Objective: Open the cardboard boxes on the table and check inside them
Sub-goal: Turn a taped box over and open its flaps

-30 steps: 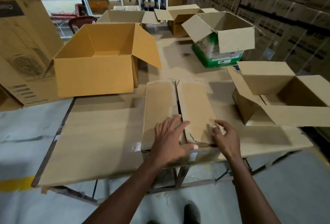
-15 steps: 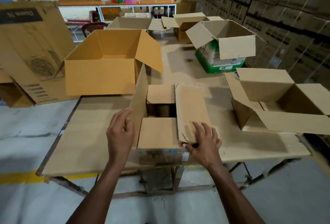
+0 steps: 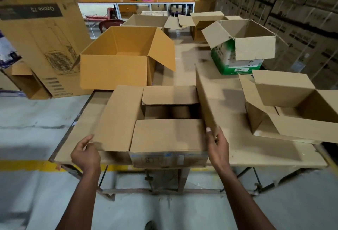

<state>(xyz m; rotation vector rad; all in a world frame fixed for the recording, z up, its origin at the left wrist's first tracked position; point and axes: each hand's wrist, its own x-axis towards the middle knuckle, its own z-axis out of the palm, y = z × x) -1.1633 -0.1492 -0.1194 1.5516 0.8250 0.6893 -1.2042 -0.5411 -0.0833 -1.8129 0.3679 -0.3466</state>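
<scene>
Two hands working one carton at the near edge of the worktop, at 6 o'clock in the view.

Carton: plain brown cardboard, sitting flush with the worktop's front edge. Left outer flap folding out flat toward 9 o'clock; right outer flap standing tilted up toward 3 o'clock. Two inner flaps lying level, near one and far one, leaving a gap between them. Showing through the gap: brown rounded shapes, too dark to tell what.

Left hand: fingers curling round the near corner of the left outer flap, gripping it.

Right hand: thumb and fingers pinching the near edge of the right outer flap, holding it up.

Other cartons on the worktop, all standing open:
- large orange-brown carton, at 11 o'clock from the worked carton, just beyond it;
- green-and-white printed carton, at 1 o'clock, well apart;
- brown carton with flaps spreading, at 3 o'clock, near;
- two more brown cartons at 12 o'clock, far end.

Off the worktop, at 10 o'clock: tall printed carton leaning on the floor.
</scene>
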